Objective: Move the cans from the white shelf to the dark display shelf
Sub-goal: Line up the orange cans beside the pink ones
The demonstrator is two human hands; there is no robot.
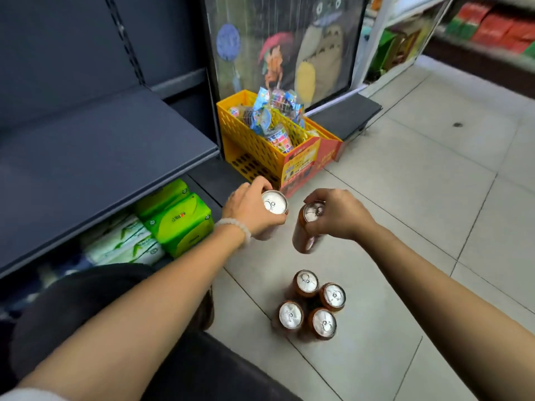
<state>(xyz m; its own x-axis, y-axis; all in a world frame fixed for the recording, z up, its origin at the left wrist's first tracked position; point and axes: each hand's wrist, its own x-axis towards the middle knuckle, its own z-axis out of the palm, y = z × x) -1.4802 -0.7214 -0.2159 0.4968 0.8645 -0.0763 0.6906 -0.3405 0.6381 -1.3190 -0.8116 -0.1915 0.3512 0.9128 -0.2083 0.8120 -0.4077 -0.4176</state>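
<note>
My left hand [249, 211] grips an orange can [275, 201] from the side, its silver top facing up. My right hand [338, 214] holds a second orange can [304, 227] by its top rim, and that can hangs tilted above the floor. Several more orange cans [314, 303] stand upright in a tight cluster on the tiled floor below my hands. The dark display shelf [95, 151] juts out at the left with a bare top surface. A white shelf [405, 27] stands at the back right.
Green and white tissue packs [162, 224] fill the space under the dark shelf. A yellow basket [254, 140] of wrapped toys sits by a red box [327, 151] just beyond my hands. A cartoon poster panel [283, 47] stands behind. My dark-clothed knee [72, 299] is low left.
</note>
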